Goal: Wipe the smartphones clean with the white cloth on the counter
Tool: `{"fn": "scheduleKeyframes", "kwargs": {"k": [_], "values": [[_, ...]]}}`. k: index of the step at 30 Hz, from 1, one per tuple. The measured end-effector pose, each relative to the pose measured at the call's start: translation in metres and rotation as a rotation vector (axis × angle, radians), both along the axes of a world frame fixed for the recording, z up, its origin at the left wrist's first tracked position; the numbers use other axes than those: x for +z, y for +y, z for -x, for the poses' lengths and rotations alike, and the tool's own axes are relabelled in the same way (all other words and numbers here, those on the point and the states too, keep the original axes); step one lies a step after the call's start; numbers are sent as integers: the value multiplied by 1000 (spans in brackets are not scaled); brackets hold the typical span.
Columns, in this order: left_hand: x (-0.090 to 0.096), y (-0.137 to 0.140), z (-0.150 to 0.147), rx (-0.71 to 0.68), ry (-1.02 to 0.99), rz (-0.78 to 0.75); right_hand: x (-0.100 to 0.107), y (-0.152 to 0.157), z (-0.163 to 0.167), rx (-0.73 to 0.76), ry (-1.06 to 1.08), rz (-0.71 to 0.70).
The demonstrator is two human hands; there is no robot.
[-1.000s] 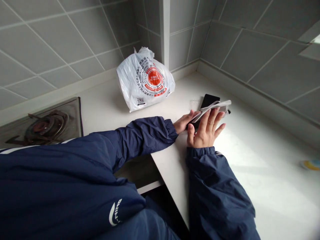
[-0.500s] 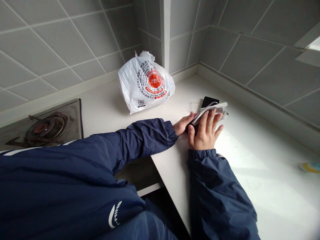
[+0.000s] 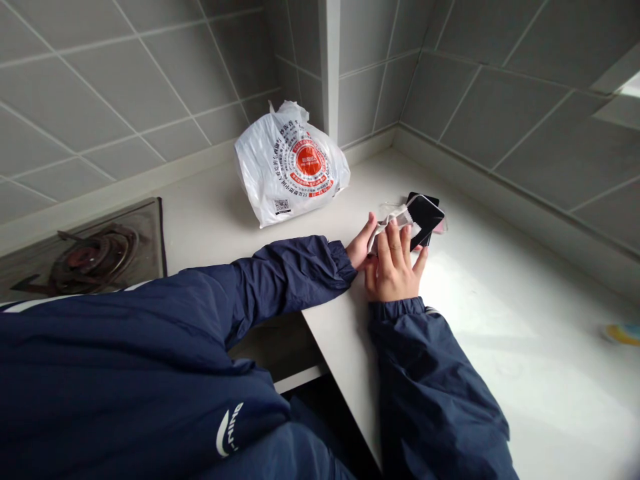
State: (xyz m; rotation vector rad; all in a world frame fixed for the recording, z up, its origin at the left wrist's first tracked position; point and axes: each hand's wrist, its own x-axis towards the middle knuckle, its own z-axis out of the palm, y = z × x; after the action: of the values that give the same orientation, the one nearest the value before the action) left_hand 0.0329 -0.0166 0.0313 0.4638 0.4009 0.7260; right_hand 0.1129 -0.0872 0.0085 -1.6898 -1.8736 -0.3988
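A smartphone with a dark screen and pale rim lies tilted over the counter. My left hand is closed around its near left end, thumb up along the edge. A crumpled white cloth, perhaps a wipe, lies on the screen. My right hand presses it down with its fingers stretched over it. Under the phone, a flat black object sticks out at the far side, its kind unclear. A clear, pinkish piece shows beside it, partly hidden.
Behind my hands stands a white plastic bag with red and black print. A gas burner sits at the left. A yellow and blue object is on the white counter at the right. An open cabinet space shows below the counter's edge.
My right hand has slid the white cloth left and toward me along the phone, uncovering the far part of the screen. My left hand has shifted slightly and still holds the phone.
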Motion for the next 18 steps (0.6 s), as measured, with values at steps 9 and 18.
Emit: {"fn": "scheduleKeyframes", "kwargs": {"k": [9,18], "values": [[-14,-3,-5,50,88,-226,5,1,-8,-78,29,-125],[-12,6,2,71,-30,-295,-9,1,-10,-68,95,-16]]}}
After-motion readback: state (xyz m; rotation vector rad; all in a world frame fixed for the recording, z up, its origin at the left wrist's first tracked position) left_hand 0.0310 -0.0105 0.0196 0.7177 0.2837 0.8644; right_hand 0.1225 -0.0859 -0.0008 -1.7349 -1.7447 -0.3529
